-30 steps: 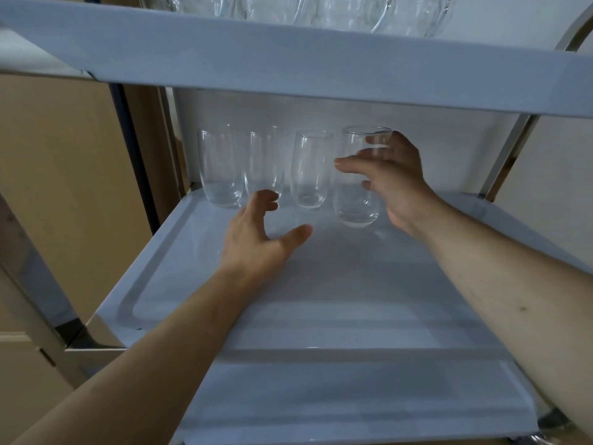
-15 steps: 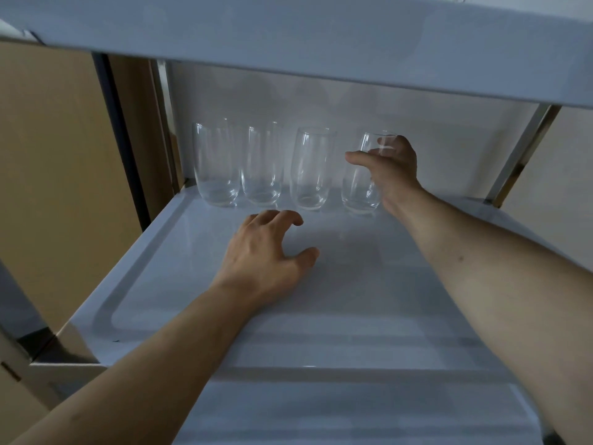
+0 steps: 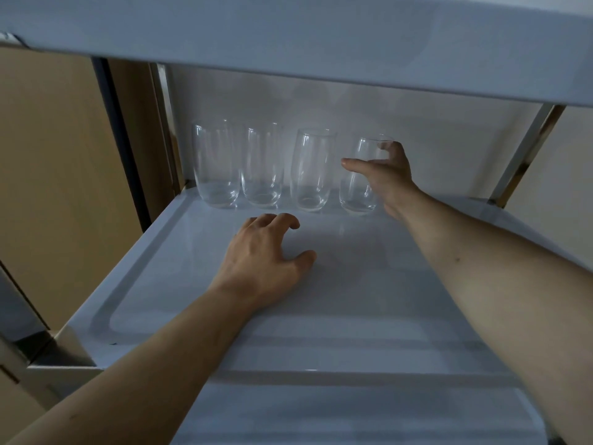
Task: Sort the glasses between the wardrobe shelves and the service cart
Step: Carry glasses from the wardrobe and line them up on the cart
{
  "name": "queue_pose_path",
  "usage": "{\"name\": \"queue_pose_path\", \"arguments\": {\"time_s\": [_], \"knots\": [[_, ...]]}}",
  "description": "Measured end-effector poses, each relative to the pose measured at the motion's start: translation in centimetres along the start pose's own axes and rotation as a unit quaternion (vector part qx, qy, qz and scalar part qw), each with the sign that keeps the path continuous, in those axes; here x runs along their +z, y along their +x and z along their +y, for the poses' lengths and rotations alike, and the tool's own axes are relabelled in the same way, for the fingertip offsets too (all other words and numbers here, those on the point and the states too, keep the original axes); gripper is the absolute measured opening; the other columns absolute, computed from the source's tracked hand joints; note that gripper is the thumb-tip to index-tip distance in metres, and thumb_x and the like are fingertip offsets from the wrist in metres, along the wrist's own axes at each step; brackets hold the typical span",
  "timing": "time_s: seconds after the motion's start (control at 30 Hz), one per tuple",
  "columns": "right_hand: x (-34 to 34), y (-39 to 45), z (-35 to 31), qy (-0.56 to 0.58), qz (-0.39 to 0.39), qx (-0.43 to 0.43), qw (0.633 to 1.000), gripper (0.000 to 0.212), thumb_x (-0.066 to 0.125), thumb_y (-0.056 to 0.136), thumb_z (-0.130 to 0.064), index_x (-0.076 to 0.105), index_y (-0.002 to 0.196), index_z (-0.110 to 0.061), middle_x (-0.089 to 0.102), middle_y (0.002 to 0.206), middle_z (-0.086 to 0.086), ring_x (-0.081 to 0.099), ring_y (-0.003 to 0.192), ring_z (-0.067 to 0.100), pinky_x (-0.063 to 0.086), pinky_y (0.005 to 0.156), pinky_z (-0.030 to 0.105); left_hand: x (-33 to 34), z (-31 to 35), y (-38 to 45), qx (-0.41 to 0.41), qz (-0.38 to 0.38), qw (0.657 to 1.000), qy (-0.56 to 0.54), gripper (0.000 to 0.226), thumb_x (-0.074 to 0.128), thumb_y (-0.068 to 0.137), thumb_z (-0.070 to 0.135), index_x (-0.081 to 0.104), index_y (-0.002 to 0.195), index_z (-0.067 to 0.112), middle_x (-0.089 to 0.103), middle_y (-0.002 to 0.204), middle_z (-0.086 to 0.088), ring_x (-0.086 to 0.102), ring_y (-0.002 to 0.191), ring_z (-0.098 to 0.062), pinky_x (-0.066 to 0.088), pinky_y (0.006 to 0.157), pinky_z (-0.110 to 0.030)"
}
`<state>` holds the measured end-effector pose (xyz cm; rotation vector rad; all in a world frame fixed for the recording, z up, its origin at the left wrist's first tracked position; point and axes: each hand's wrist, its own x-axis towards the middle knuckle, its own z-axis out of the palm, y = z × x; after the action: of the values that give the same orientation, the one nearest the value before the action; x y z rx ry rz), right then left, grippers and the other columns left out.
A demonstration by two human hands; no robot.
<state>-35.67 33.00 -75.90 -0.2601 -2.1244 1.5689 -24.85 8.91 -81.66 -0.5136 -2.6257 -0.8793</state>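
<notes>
Right hand (image 3: 386, 176) clasped round the end glass (image 3: 357, 187), left hand (image 3: 266, 261) spread flat on the pale grey cart shelf (image 3: 353, 316).

The cart shelf (image 3: 199, 303) lies bare across its whole front and middle, open to a reach from the near edge; four glasses stand in a row along the back wall, the left glass (image 3: 215, 165), second glass (image 3: 261, 165) and third glass (image 3: 310, 170) close side by side, leaving no gap for fingers between them; the right hand (image 3: 386, 178) wraps the fourth glass (image 3: 357, 181); the left hand (image 3: 266, 261) rests mid-shelf; the upper shelf (image 3: 321, 43) limits headroom; a metal post (image 3: 526, 152) bounds the right rear corner.
</notes>
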Motion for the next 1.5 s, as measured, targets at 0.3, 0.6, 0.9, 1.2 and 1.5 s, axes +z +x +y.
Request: {"name": "queue_pose_path", "arguments": {"time_s": [0.3,0.6,0.9,1.2,1.5], "knots": [[-3.0,-5.6,1.4,-0.109,0.008,0.049,0.993,0.111,0.097,0.059,-0.037,0.036,0.149,-0.02,0.048,0.144,0.007,0.052,0.127,0.022,0.038,0.09,0.026,0.0,0.2,0.2,-0.011,-0.007,1.0,0.014,0.049,0.067,0.087,0.048,0.058,0.13,0.026,0.057,0.137,-0.001,0.045,0.128,-0.024,0.033,0.09,-0.029],[-4.8,-12.9,1.6,-0.318,-0.087,-0.042,0.943,0.075,0.083,0.077,-0.042,0.054,0.143,-0.023,0.054,0.142,0.011,0.049,0.133,0.029,0.038,0.109,0.031,-0.7,1.7,-1.0,0.034,-0.021,0.993,0.11,0.047,0.059,0.094,0.047,0.057,0.134,0.022,0.06,0.136,-0.002,0.047,0.129,-0.027,0.039,0.104,-0.038],[-4.5,-16.8,-1.1,-0.427,-0.165,-0.063,0.887,0.067,0.068,0.088,-0.053,0.05,0.146,-0.025,0.05,0.146,0.004,0.041,0.135,0.032,0.038,0.11,0.037,-2.8,2.9,-3.0,-0.019,-0.098,0.988,0.121,0.053,0.055,0.093,0.052,0.053,0.139,0.025,0.057,0.139,-0.003,0.044,0.131,-0.028,0.04,0.104,-0.042],[-7.2,-23.3,-8.5,-0.463,-0.298,0.024,0.835,0.075,0.06,0.094,-0.054,0.032,0.157,-0.025,0.035,0.159,0.006,0.03,0.146,0.032,0.032,0.116,0.044,-11.0,9.9,-6.3,-0.065,-0.236,0.963,0.111,0.058,0.052,0.095,0.054,0.047,0.144,0.023,0.049,0.147,-0.003,0.038,0.137,-0.028,0.037,0.106,-0.044],[-10.8,-29.0,-18.3,-0.415,-0.329,0.123,0.84,0.068,0.059,0.097,-0.045,0.033,0.156,-0.025,0.036,0.159,0.004,0.03,0.145,0.032,0.032,0.116,0.045,-20.1,15.6,-9.0,-0.096,-0.328,0.932,0.123,0.056,0.053,0.096,0.048,0.045,0.145,0.022,0.047,0.147,-0.005,0.038,0.136,-0.028,0.037,0.105,-0.042]]}}
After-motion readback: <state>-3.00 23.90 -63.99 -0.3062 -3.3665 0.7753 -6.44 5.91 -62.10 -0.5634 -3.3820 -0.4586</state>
